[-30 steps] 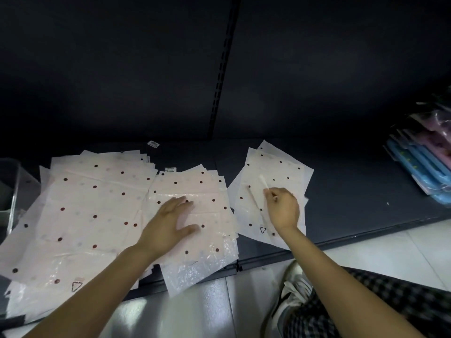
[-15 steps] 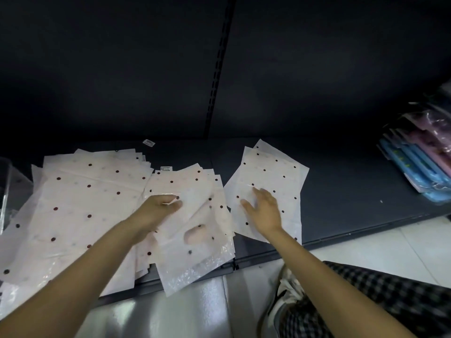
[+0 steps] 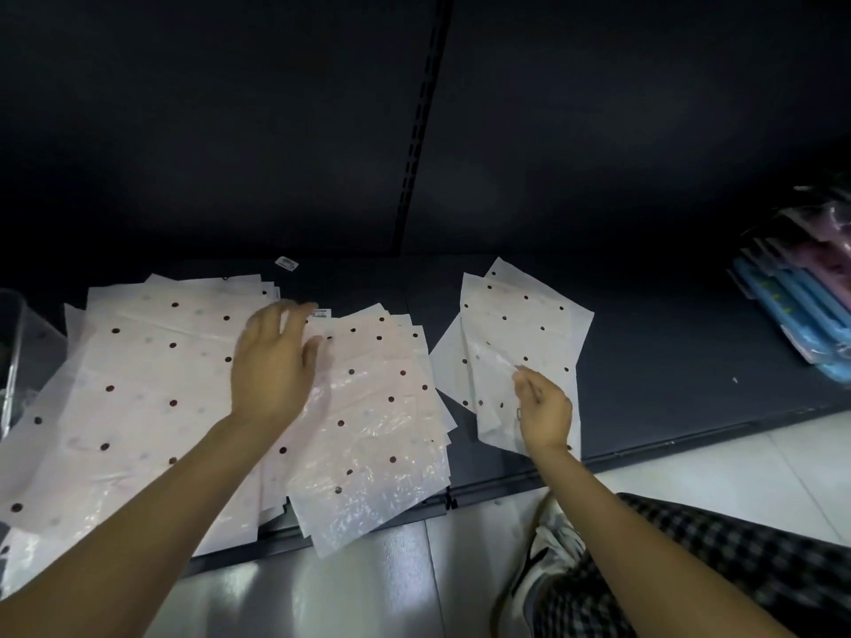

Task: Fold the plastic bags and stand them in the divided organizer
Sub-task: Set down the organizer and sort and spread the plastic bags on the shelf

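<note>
Left hand: our left hand, at centre left of the frame, hovers with fingers spread and slightly blurred over the seam between two stacks; we judge it is reaching for the next sheet. Whether it touches the plastic we cannot tell.
Right hand: our right hand, lower right of centre, has loosely curled fingers and seems to pinch the crinkled top layer of the small stack, probably to start a fold or peel one bag free; the pinch itself is not sharp enough to be sure.
Bags: the translucent white plastic bags with dark dots lie flat on the dark grey shelf in three fanned stacks, likely sorted by size: a large stack at the left, a middle stack overhanging the shelf's front edge, and a small stack right of centre. Sheets per stack are too many and too overlapped to count.
Organizer: a clear plastic container shows only partly at the left edge; we cannot see dividers, so we cannot say it is the organizer. No folded bag stands anywhere in view.
Other things: two small white labels, one behind the stacks; blue and pink packets at the right edge, uncounted.
Progress: judged early.
</note>
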Tool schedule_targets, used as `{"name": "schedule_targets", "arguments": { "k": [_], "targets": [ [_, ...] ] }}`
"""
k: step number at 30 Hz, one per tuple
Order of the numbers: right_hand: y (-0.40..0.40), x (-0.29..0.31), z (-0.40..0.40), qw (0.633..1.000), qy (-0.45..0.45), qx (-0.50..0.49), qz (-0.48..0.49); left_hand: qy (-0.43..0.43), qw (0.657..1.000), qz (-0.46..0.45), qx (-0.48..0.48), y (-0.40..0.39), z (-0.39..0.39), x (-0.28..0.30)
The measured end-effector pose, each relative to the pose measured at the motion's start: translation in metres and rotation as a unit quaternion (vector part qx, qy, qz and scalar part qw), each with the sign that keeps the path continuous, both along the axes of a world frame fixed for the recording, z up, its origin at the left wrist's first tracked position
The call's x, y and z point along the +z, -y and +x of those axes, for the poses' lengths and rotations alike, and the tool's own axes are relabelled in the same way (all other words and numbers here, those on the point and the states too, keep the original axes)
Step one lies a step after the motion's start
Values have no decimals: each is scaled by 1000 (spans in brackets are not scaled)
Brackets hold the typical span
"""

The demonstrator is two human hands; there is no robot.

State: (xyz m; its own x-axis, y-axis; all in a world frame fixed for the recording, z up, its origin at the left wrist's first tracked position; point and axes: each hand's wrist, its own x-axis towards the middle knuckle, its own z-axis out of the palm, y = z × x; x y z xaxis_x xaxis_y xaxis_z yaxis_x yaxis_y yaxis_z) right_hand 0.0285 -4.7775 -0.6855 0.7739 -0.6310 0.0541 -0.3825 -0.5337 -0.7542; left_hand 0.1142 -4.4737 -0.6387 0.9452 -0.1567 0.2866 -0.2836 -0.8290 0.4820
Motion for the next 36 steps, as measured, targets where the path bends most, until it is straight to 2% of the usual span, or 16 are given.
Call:
{"name": "schedule_targets", "arguments": {
  "k": [2,5,7,9,12,15,17,19,21,23,25,28,30,31,33,36],
  "targets": [
    [-20,13,6,992,67,-17,102,-130,984,-108,-60,15,-5,8],
    [-65,32,18,965,115,55,231,-361,885,-278,-93,38,-15,22],
    [-95,45,20,961,103,138,216,-461,800,-378,-67,45,-18,34],
    [-118,51,19,954,73,269,108,-482,763,-431,-29,43,-13,41],
    [-133,48,16,921,22,388,17,-392,798,-447,98,24,-6,39],
    [-110,39,20,958,-15,286,-1,-333,822,-418,199,-14,-3,20],
    [-74,25,18,970,-123,201,-66,-301,833,-385,260,-45,-4,6],
    [-33,11,8,946,-246,164,-136,-277,849,-329,309,-75,-7,-7],
    [-7,-4,-3,921,-301,153,-192,-257,859,-276,345,-99,-14,-15],
    [3,-15,-6,928,-260,139,-227,-235,871,-250,351,-115,-26,-19],
    [3,-20,-5,957,-157,101,-222,-218,902,-190,321,-126,-41,-24],
    [1,-17,-3,977,-108,45,-179,-184,954,8,236,-139,-62,-33],
    [-8,-7,1,986,-100,38,-126,-167,965,149,135,-144,-70,-39],
    [-17,1,4,991,-85,45,-96,-184,962,180,92,-144,-72,-40],
    [-47,19,12,994,-42,92,-49,-237,959,140,73,-137,-75,-36],
    [-115,49,23,974,-1,226,9,-242,962,-55,111,-129,-79,-17]
  ]
}}
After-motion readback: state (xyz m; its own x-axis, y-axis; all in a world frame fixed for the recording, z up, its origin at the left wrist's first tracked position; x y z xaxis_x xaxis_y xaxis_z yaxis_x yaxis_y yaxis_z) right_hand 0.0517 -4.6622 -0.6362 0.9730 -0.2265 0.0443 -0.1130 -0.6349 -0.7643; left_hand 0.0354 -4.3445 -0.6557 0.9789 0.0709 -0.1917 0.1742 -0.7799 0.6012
